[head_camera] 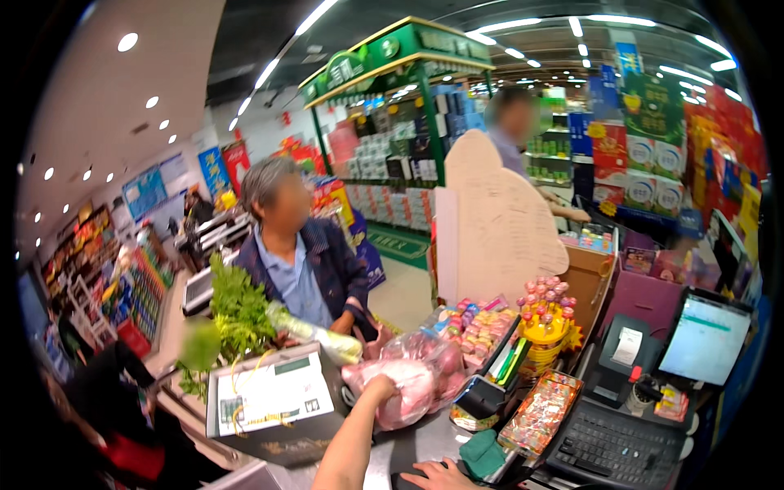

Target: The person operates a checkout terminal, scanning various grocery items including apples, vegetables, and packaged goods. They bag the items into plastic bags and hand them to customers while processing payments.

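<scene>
My left hand (pixel 381 387) is on a clear plastic bag with pink contents (pixel 407 392), its fingers closed on the top of the plastic. Behind that bag lies another clear bag of pinkish round items (pixel 446 361). At the bottom edge, my right hand (pixel 442 476) is spread low over a dark surface, beside a folded green cloth (pixel 482 454); it shows nothing in its grip. A large dark and white box with yellow cord handles (pixel 278 392) lies left of my left arm. Leafy green celery (pixel 242 306) and a wrapped pale vegetable (pixel 324 340) are behind the box.
Across the counter stands a person in a dark jacket (pixel 306 263); another person (pixel 511 138) is farther back. To the right are a candy tray (pixel 542 411), a yellow lollipop stand (pixel 542 334), a keyboard (pixel 618 442), a receipt printer (pixel 628 349) and a screen (pixel 704 337).
</scene>
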